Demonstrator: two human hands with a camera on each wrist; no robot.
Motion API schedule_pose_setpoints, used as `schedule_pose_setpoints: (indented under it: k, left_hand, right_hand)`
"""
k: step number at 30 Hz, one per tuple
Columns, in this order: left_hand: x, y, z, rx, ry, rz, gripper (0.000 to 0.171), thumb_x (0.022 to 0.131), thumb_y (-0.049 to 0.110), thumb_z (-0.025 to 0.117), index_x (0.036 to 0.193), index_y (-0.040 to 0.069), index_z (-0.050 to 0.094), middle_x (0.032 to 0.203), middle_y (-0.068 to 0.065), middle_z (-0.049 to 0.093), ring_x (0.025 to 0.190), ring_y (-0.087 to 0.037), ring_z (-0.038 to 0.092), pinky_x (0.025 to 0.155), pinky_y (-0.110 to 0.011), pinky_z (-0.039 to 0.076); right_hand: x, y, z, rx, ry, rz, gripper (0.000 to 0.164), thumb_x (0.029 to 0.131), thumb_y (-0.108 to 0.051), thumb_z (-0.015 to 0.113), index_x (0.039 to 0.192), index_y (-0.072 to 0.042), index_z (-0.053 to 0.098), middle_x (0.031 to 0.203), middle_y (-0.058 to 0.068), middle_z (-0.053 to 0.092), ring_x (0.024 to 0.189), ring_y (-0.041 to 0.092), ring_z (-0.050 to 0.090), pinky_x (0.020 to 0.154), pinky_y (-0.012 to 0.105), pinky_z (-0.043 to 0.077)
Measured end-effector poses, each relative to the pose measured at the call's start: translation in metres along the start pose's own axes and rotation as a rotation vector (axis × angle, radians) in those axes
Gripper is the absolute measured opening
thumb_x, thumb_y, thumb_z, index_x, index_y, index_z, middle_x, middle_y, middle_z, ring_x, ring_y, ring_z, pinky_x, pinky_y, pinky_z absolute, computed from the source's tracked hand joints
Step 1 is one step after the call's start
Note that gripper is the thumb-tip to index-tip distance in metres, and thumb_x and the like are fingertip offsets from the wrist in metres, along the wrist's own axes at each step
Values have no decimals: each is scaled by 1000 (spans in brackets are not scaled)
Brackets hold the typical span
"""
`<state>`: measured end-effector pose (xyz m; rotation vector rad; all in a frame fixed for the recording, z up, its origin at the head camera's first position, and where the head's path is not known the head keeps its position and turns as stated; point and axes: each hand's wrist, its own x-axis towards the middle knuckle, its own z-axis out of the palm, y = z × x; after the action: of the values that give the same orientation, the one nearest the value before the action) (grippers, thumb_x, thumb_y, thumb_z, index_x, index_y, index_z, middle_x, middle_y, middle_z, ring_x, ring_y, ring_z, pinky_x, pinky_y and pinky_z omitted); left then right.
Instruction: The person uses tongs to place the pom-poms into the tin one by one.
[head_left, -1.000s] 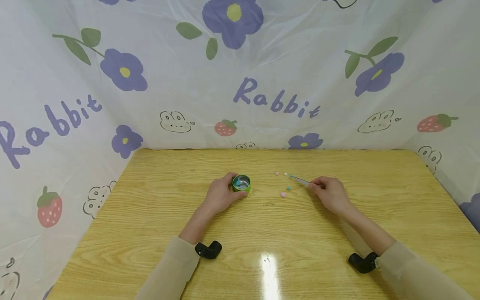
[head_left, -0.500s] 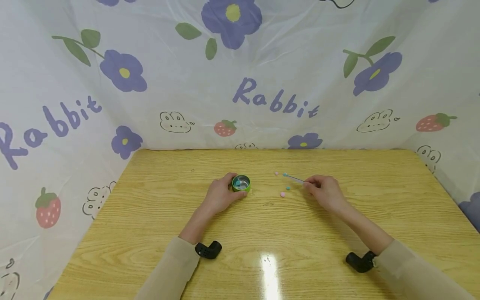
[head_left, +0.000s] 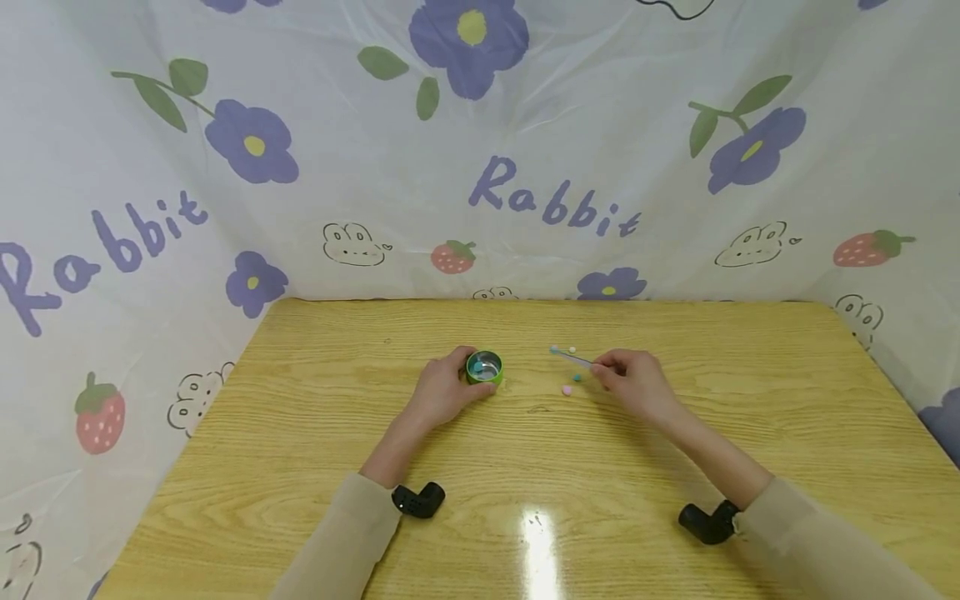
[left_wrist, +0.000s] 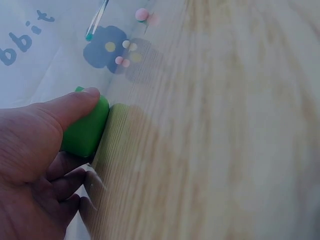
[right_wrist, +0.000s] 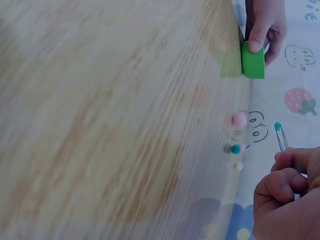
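My left hand [head_left: 438, 393] grips a small green cup [left_wrist: 86, 127] with a shiny metal inside, thumb on its near side. A teal ball [head_left: 478, 366] lies in the cup. My right hand [head_left: 637, 385] pinches metal tweezers [right_wrist: 282, 141], their tips around another small teal ball [right_wrist: 277, 126]. In the left wrist view this ball is apart from the tabletop. On the table between the hands lie a larger pink ball [head_left: 567, 390], a teal ball [head_left: 577, 378] and a white ball [head_left: 572, 350]. A smaller pink ball [left_wrist: 119, 60] is partly behind the tweezer tips in the head view.
The wooden table [head_left: 480, 467] ends at the back against a white curtain [head_left: 390, 167] printed with flowers, rabbits and strawberries. Black wrist cameras [head_left: 418, 500] sit by both sleeves. A light reflection shows on the table's front part.
My right hand has moved left with the tweezers and the teal ball, past the white ball and over to the small pink one. The left hand and cup have stayed in place.
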<state>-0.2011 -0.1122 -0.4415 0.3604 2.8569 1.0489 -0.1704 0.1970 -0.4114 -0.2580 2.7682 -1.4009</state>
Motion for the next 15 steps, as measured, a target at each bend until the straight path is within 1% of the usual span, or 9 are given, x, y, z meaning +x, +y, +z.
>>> schedule_pose_setpoints:
  k: [4, 7, 11, 15]
  left_hand:
    - [-1, 1, -1, -7, 0, -6, 63, 87, 33, 85, 137, 4, 60, 123, -15, 69, 114, -36, 63, 100, -49, 47]
    - [-2, 2, -2, -10, -1, -15, 63, 87, 33, 85, 138, 5, 59, 124, -15, 68, 115, -37, 62, 100, -49, 47]
    - [-2, 2, -3, -9, -1, -18, 63, 88, 34, 84, 138, 5, 59, 124, -14, 68, 114, -38, 61, 100, -50, 46]
    - [-2, 2, -2, -9, -6, -15, 64, 88, 35, 84, 139, 5, 59, 124, -15, 68, 114, -38, 61, 100, -50, 47]
  right_hand:
    - [1, -7, 8, 44, -25, 11, 19, 103, -9, 62, 106, 7, 72, 77, 11, 65, 61, 17, 47, 52, 27, 36]
    - [1, -13, 14, 80, -54, 14, 19, 103, -9, 62, 106, 7, 71, 76, 11, 63, 62, 17, 46, 53, 27, 36]
    - [1, -22, 22, 108, -70, 3, 19, 103, -8, 62, 107, 8, 72, 77, 12, 64, 64, 18, 48, 55, 28, 38]
    - [2, -27, 29, 129, -80, 6, 18, 103, -8, 63, 106, 8, 71, 79, 16, 66, 65, 18, 49, 56, 29, 39]
